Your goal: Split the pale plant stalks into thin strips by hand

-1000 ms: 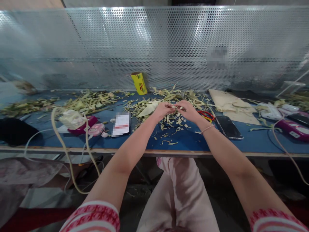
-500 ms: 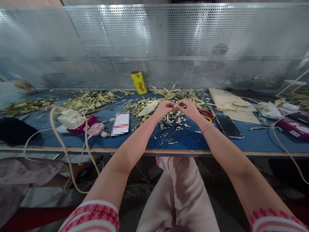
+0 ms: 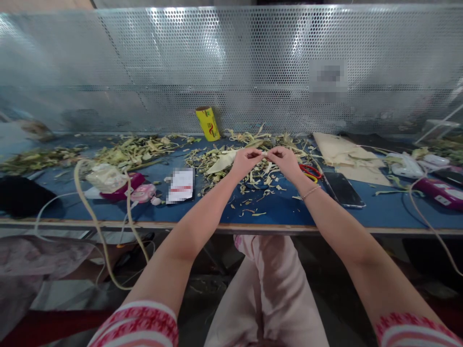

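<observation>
My left hand [image 3: 247,161] and my right hand [image 3: 283,161] meet fingertip to fingertip above a pile of dried, pale green plant strips [image 3: 266,169]. Both are closed in a pinch. Whatever lies between the fingertips is too small to make out, though a pale speck shows there. A broad pale leaf or husk [image 3: 221,163] rests on the pile just left of my left hand. Beside my right wrist lie red and yellow loop handles [image 3: 310,169], like those of scissors, and a dark phone [image 3: 343,189].
A yellow cardboard tube [image 3: 208,124] stands tilted by the perforated metal screen [image 3: 253,62]. Leftward are a white card [image 3: 181,185], a purple device [image 3: 135,183], a looped hose [image 3: 90,212] and more plant heaps [image 3: 133,152]. Flat cardboard [image 3: 334,152] and another purple device [image 3: 441,193] lie right.
My fingertips have shifted slightly and now pinch in a straighter line, with the fingers less curled together. The things on the table have stayed in place.
</observation>
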Available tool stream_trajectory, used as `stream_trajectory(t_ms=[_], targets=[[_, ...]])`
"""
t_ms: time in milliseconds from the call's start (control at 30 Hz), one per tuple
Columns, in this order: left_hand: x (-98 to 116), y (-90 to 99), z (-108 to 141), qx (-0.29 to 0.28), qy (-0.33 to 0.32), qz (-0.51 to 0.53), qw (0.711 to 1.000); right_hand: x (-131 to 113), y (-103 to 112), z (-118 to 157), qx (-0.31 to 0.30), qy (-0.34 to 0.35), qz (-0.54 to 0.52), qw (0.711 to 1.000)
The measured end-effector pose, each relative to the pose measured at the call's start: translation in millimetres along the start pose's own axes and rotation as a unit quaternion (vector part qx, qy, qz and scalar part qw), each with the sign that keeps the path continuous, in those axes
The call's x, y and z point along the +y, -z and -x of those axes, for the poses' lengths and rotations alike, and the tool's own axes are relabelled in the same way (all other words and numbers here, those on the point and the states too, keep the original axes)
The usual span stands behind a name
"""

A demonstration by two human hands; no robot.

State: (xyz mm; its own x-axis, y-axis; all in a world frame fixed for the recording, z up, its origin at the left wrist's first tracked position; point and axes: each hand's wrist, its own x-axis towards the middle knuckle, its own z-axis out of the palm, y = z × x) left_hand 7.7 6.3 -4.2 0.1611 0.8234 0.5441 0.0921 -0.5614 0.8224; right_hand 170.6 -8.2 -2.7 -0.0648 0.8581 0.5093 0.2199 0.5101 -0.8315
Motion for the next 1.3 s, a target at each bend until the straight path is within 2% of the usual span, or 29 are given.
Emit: stream_trajectory(t_ms=[367,667,833,1000,1300], targets=[[-4.2,-9.3,-0.2,0.021,0.063,0.172,0.983,-5.2,-3.8,0.8,0.017,0.011,0.024,1.0],[-2.3,-7.4,0.9,-0.008,0.051,0.131,0.99,-4.8,-5.8,1.1,0.015,-0.006,-0.039,0.999],[-3.2,-9.4,0.1,-0.004,0.093,0.18,0.979,-7.7,-6.8,2.9,0.011,-0.017,-0.072,0.997],[2.2,-10.2,1.0,-0.002,0.135,0.233,0.963,-3.9,-7.1,0.5,0.006,-0.012,-0.054,0.998],[4.0,-12.5,2.1,-0.002,0.142,0.265,0.954,1.0,-6.2,-2.4,0.012,0.002,-0.026,1.0]])
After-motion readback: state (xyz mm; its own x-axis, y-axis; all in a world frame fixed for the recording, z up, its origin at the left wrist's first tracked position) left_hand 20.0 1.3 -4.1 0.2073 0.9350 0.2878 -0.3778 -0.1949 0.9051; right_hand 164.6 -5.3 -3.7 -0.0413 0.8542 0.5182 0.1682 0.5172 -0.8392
